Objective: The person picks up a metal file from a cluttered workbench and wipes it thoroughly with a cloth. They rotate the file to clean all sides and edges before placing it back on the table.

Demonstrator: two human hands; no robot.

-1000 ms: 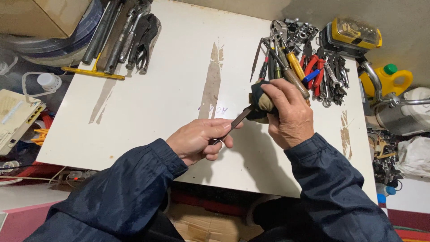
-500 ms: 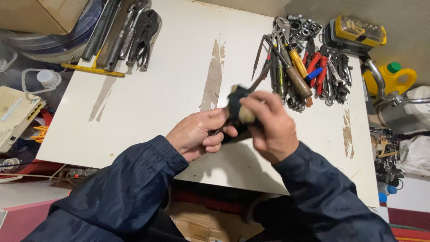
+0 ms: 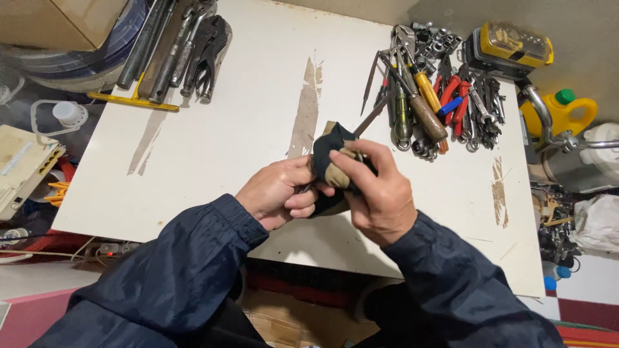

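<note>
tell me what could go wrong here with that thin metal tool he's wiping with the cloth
The thin metal tool sticks out of the dark cloth with its tip bare; if the right hand slides along it, the tip could perhaps jab a finger. The left hand grips only its near end, so it might twist loose. That tip also points at the crowded pile of tools and could snag one.
</note>
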